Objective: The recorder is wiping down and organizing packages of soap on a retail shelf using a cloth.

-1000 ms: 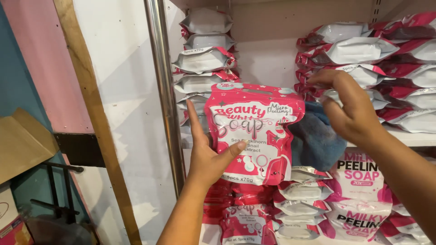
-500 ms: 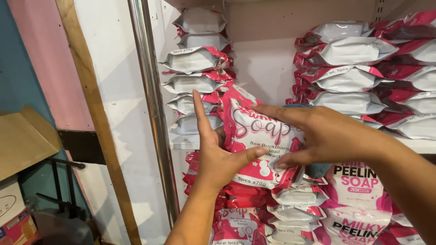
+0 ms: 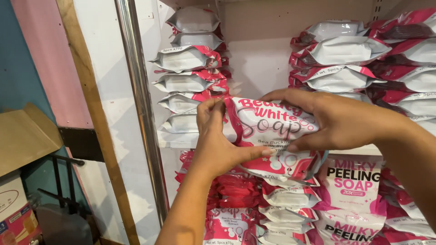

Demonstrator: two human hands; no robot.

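While gripped by left hand, right hand, glossy crinkled pink-white soap pouch, puffy.

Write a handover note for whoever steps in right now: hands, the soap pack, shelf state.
Left hand: grips the left end of the pink and white soap pack, thumb underneath.
Right hand: over the pack's right end, fingers on top.
Pack: held flat and tilted at the front edge of the upper shelf, in the gap between the left stack of packs and the right stack.
Done: pack is at the shelf opening.
Left: it is not yet resting on the shelf; both hands bear it. Lower shelf holds more packs.
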